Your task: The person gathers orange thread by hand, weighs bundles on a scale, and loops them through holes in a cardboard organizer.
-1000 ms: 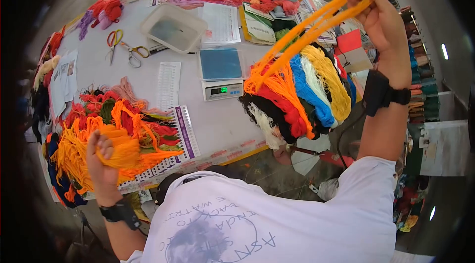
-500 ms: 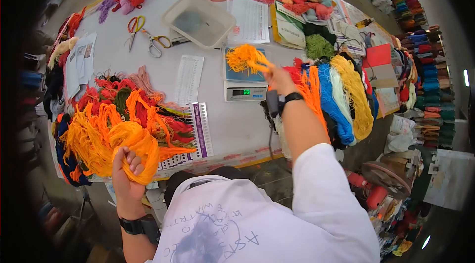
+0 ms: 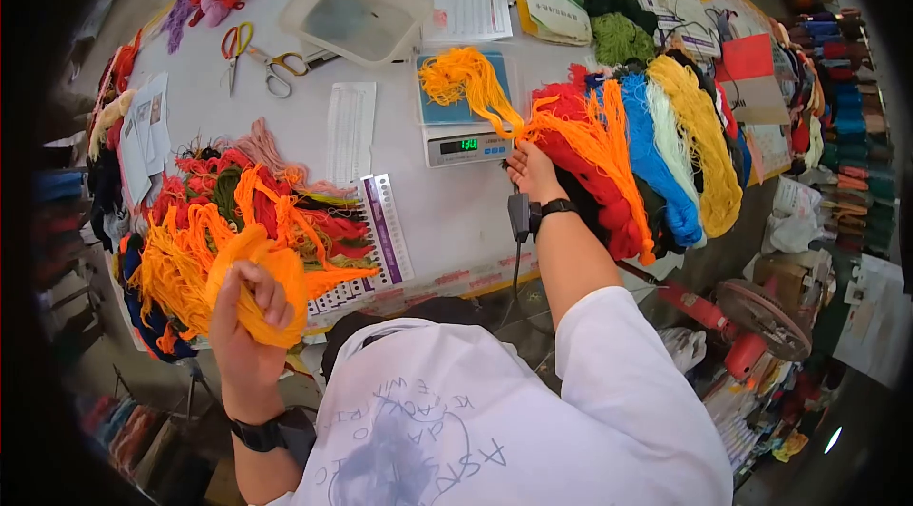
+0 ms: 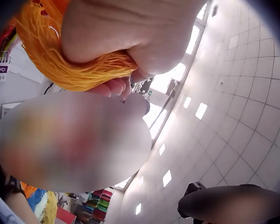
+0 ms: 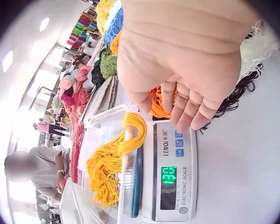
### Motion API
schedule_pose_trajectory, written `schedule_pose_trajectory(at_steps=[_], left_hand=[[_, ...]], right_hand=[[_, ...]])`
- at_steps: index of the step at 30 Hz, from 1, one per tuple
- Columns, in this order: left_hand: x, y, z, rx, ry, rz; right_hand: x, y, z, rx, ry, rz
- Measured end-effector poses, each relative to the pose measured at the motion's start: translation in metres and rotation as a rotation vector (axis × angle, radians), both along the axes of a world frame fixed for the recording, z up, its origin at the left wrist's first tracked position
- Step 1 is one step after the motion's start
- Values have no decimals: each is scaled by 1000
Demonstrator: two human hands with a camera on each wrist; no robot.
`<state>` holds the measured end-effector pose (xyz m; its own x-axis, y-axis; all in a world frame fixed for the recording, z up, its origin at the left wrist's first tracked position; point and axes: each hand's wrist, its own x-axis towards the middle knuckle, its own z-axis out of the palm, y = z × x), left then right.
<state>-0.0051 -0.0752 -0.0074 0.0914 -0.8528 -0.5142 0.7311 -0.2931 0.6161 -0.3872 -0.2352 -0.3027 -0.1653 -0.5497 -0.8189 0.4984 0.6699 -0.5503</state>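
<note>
My left hand [image 3: 242, 316] grips an orange yarn bunch [image 3: 281, 282]. My right hand [image 3: 533, 170] hovers by the scale [image 3: 466, 146], fingers loosely curled, empty. The yellow yarn [image 3: 456, 78] lies on it, just beyond my fingertips. Weighing, I judge: next, hands off and read.

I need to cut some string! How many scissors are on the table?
2. The red-and-yellow scissors lie on the far left of the table; the yellow scissors lie just beside them, near the clear tub. Yarn piles may hide more.
</note>
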Motion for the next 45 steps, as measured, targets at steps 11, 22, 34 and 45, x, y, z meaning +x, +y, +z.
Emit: schedule_pose_trajectory(at_steps=[11, 22, 34, 45], left_hand=[[12, 14, -39, 185, -62, 134], [16, 20, -40, 133, -29, 107], [5, 20, -35, 46, -110, -134], [5, 24, 2, -121, 20, -63]], right_hand=[[14, -26, -1, 37, 73, 17], [24, -29, 6, 50, 92, 60], [114, 2, 120, -889, 801, 468], [226, 131, 313, -605, -88, 1107]])
